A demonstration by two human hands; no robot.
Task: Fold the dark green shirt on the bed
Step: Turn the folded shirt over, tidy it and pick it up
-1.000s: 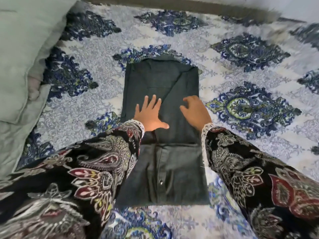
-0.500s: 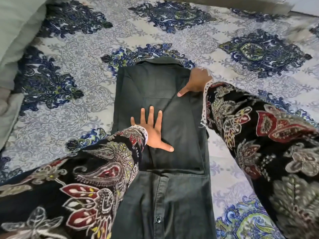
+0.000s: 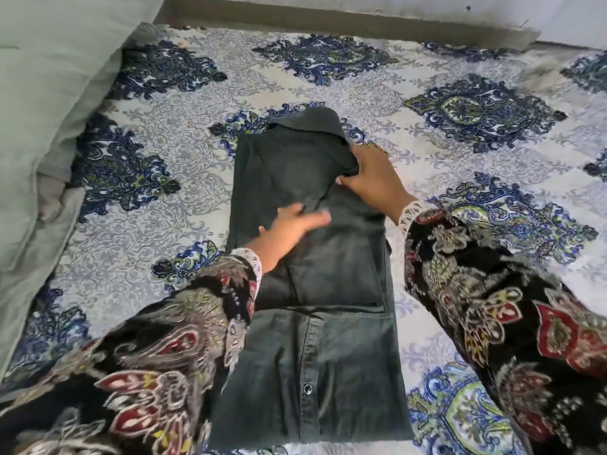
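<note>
My dark green shirt lies lengthwise on the bed, folded into a narrow strip, its far right corner lifted.

The right hand has lifted the dark green cotton shirt's upper right corner; the left hand has slid rightward, fingers flat.

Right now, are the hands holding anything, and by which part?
The right hand grips the dark green shirt at its far right corner, lifting it. The left hand lies flat on the shirt's middle.

The right hand's fingertips are hidden under the shirt's fold.
</note>
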